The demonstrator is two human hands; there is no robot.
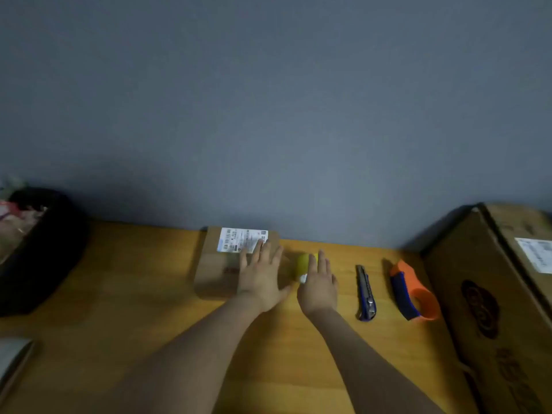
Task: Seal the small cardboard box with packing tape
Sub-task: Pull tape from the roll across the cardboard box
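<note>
Left hand (260, 276) flat on small box (222, 264), fingers spread. Right hand (319, 283) fingers extended over yellow object (304, 262), contact unclear. Desk (119, 294).

White printed labels sit on the small cardboard box (236, 261) and the large carton (490, 297), their text unreadably blurred.

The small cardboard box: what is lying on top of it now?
On the small cardboard box lie a white shipping label at its far end and the flat, open left hand. The hand covers the near right part of the top, so tape there cannot be judged.
</note>
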